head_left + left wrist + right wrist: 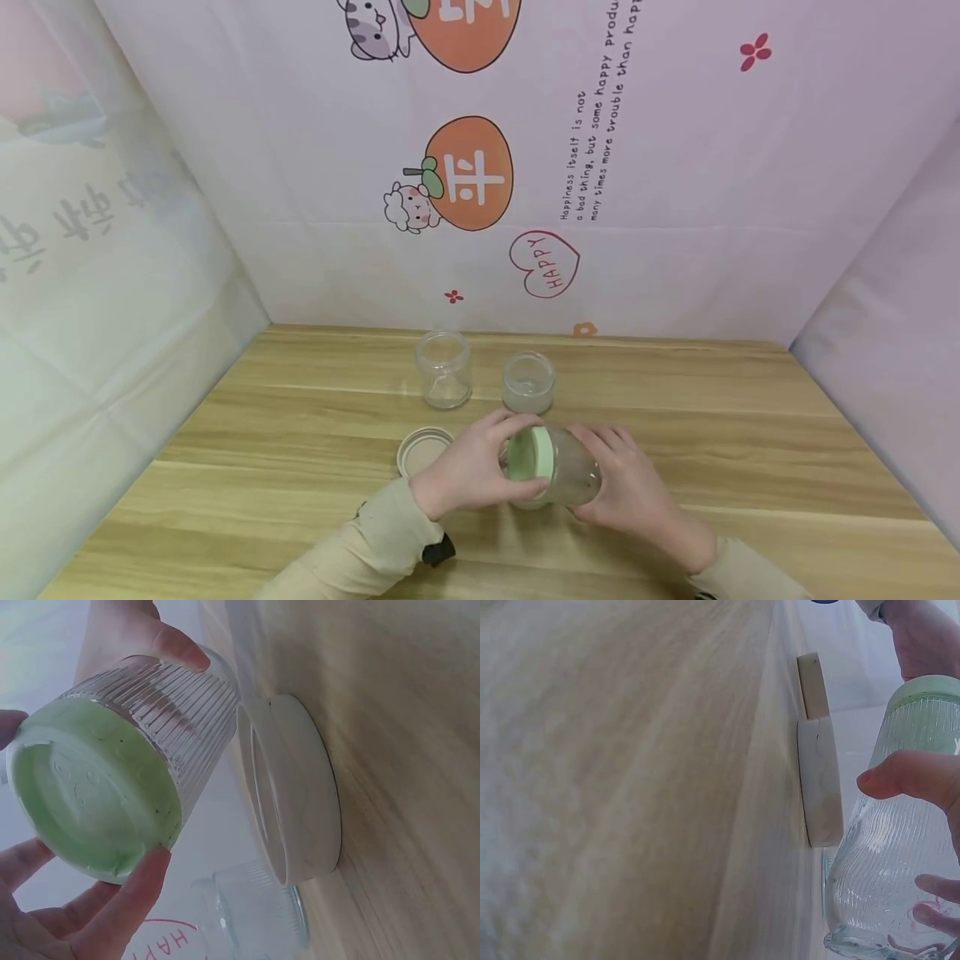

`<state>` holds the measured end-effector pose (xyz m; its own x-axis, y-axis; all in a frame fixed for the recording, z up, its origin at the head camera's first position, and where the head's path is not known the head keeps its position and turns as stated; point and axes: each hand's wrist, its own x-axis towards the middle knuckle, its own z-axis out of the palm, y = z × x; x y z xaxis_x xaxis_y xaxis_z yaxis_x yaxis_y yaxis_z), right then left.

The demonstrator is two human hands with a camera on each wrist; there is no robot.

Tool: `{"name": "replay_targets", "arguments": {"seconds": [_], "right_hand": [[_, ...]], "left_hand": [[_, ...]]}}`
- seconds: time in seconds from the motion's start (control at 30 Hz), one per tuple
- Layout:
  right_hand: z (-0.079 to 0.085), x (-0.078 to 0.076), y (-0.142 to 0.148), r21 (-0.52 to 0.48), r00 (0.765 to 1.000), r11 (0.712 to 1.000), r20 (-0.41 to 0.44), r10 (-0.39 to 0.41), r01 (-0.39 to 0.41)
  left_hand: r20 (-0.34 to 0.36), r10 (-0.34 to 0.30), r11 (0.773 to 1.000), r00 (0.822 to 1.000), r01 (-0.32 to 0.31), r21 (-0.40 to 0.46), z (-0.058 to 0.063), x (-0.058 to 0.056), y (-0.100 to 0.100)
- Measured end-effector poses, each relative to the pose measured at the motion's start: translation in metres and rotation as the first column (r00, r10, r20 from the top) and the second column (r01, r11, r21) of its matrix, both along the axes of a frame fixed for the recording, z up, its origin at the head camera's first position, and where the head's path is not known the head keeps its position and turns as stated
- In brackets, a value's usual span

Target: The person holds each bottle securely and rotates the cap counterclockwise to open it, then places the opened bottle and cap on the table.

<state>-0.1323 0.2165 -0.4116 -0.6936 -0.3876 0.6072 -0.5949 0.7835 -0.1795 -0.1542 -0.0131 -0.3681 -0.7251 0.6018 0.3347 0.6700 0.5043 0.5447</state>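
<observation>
A ribbed glass jar (573, 467) with a pale green lid (97, 787) is held tilted on its side above the table. My left hand (476, 462) grips the green lid, thumb and fingers spread around its rim. At the other end, my right hand (633, 479) holds the glass body, its thumb lying along the ribbed side in the right wrist view. The lid sits on the jar's mouth; whether it is threaded tight I cannot tell. Below the jar, a cream lid (307, 791) lies on the table, mostly hidden from the head view.
Behind the hands stand a taller clear glass jar (444, 371) and a shorter one (528, 383), both without lids. Left of the held jar, another round lid (422, 451) lies on the wooden table (247, 467). Printed cloth (337, 275) walls the table's back and sides.
</observation>
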Motion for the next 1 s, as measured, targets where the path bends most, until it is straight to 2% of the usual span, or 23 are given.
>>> {"name": "replay_targets", "arguments": {"seconds": [0.3,0.4,0.5,0.57,0.63,0.77,0.83,1.0], "right_hand": [[-0.0007,-0.0011,0.0017,-0.019,1.000,1.000,-0.002,0.003,-0.003],[-0.0012,-0.0012,0.0024,-0.022,1.000,1.000,-0.002,0.001,-0.001],[-0.0015,-0.0010,0.0029,-0.025,1.000,1.000,0.001,0.003,-0.003],[-0.0012,-0.0004,0.0035,-0.029,1.000,1.000,0.008,0.004,-0.004],[-0.0008,0.0004,0.0041,-0.031,1.000,1.000,0.019,0.001,-0.001],[0.0004,0.0023,0.0049,-0.031,0.999,1.000,0.036,0.003,-0.002],[0.0011,0.0032,0.0048,-0.028,0.999,1.000,0.037,0.011,-0.010],[0.0019,0.0047,0.0041,-0.025,0.999,0.999,0.029,0.028,-0.027]], "left_hand": [[-0.029,0.002,1.000,1.000,-0.001,0.025,-0.0033,-0.0016,0.0028],[-0.009,-0.008,1.000,1.000,0.008,0.014,-0.0037,-0.0018,0.0029],[0.015,-0.053,0.999,0.998,0.053,-0.004,-0.0037,-0.0016,0.0015],[-0.007,-0.109,0.994,0.994,0.109,-0.025,-0.0037,-0.0013,0.0001],[-0.056,-0.189,0.981,0.980,0.187,-0.044,-0.0040,-0.0018,-0.0011],[-0.192,-0.314,0.949,0.930,0.298,-0.104,-0.0055,-0.0037,-0.0026],[-0.237,-0.342,0.939,0.909,0.321,-0.125,-0.0059,-0.0042,-0.0028],[-0.308,-0.368,0.930,0.877,0.344,-0.131,-0.0057,-0.0048,-0.0017]]}}
